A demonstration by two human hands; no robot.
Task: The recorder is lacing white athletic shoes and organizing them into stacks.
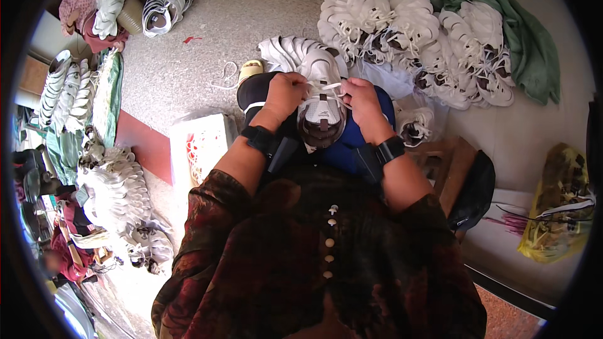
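Observation:
A white and grey sneaker (321, 108) lies on my lap between my two hands, its tongue with a dark tab toward me. My left hand (287, 93) is closed at the sneaker's left side, pinching a white shoelace (319, 88). On the other side my right hand (363, 99) pinches the same lace, which stretches across the shoe's top between my fingers. Just beyond the sneaker lies a row of nested white shoes (290, 52). The fingertips are partly hidden by the hands.
A large heap of white sneakers (402, 22) lies at the far right beside green cloth (527, 44). More shoes (113, 182) are stacked at the left. A white box-shaped package (200, 141) stands left of my knee, a wooden stool (449, 163) to the right. Other people sit at the left edge.

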